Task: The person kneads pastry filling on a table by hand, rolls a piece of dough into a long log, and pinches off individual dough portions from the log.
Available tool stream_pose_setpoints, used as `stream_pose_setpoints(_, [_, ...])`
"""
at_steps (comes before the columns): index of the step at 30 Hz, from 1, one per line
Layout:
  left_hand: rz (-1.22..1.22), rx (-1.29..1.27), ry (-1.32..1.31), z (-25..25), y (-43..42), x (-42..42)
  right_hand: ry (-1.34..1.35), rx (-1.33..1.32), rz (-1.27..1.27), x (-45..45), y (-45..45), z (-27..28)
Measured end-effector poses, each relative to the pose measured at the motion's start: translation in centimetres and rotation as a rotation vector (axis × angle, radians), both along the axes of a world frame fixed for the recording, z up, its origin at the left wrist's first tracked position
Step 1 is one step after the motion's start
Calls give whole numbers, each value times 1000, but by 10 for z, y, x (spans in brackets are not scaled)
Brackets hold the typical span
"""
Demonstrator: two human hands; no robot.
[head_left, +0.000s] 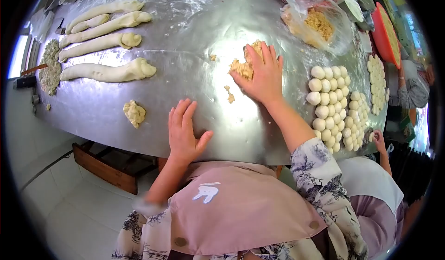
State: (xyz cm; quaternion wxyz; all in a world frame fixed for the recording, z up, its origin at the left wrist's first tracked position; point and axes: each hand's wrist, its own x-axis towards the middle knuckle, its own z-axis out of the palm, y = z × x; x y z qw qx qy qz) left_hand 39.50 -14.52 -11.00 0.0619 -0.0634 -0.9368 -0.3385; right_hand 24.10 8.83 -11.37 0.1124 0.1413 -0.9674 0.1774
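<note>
My right hand (265,77) presses down on a crumbly, yellow-brown mass (244,65) on the metal table (208,139). Its fingers are spread, and part of the mass is hidden under the palm. A small loose piece (229,94) lies just left of the wrist. To the left, my left hand (184,132) is at the table's near edge with its fingers apart and nothing in it. Farther left sits a small lump of pale dough (134,113).
Long dough rolls (109,71) lie at the left, beside a floury heap (49,67). Rows of dough balls (330,102) stand at the right. Behind them are a plastic bag of filling (319,24) and a red basin (387,35). A co-worker's hand (379,142) shows at the right edge.
</note>
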Motion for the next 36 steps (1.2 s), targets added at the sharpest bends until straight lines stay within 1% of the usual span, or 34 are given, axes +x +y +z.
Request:
stream_pose_setpoints(4, [23, 25, 7, 0, 0, 0, 46, -32, 110, -37, -25, -13])
stream_pose_setpoints(7, [35, 44, 21, -1, -1, 2, -1, -65, 237, -48, -46, -15])
stream_pose_setpoints(11, [43, 56, 33, -2, -1, 2, -77, -116, 413, -30, -61, -11])
stream_pose_setpoints(12, [46, 55, 35, -2, 0, 1, -85, -116, 416, -16, -63, -4])
stream_pose_setpoints(15, [59, 50, 31, -1, 1, 1, -99, -15, 363, 25, -61, 14])
stream_pose_setpoints(19, [52, 38, 12, 3, 3, -2, -202, -35, 204, 60, -48, 12])
stream_pose_setpoints(20, [51, 33, 7, 3, 2, -2, -191, -20, 186, 62, -41, 10])
stream_pose_setpoints(24, [59, 49, -20, 2, 1, -2, -154, 61, 56, 39, -27, 6])
stream_pose_setpoints(28, [88, 100, -15, 1, 0, 0, -9, 7, -21, -16, -32, -17])
stream_pose_setpoints(31, [101, 131, -17, 2, -1, 1, -46, -20, -57, -52, -61, -20])
stream_pose_setpoints(32, [102, 138, -23, 3, -2, 2, -73, -72, -66, -61, -75, -22])
stream_pose_setpoints(35, [117, 142, 2, 1, -2, 3, -101, -33, -35, -68, -129, -11])
stream_pose_setpoints(36, [122, 143, 9, 1, -1, 3, -114, -17, 20, -63, -142, -5])
